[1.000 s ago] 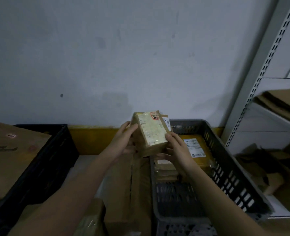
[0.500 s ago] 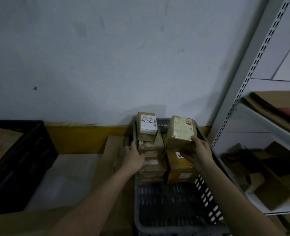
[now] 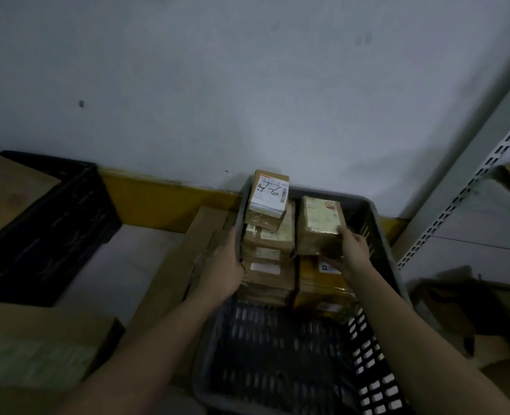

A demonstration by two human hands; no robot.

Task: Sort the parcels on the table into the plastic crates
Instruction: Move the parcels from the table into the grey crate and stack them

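A grey plastic crate stands in front of me against the wall. At its far end are two stacks of brown parcels. The left stack is topped by a box with a white label marked "4-6". My left hand presses flat against that stack's left side. My right hand grips a tape-wrapped brown parcel and holds it on top of the right stack, above a yellow parcel.
A black crate holding a large cardboard box sits at the left. Flat cardboard lies beside the grey crate, another box at the lower left. A metal shelf upright and cardboard scraps are at the right.
The parcel passed from both hands to my right hand alone and came down onto the right stack in the grey crate. My left hand moved to the left stack's side.
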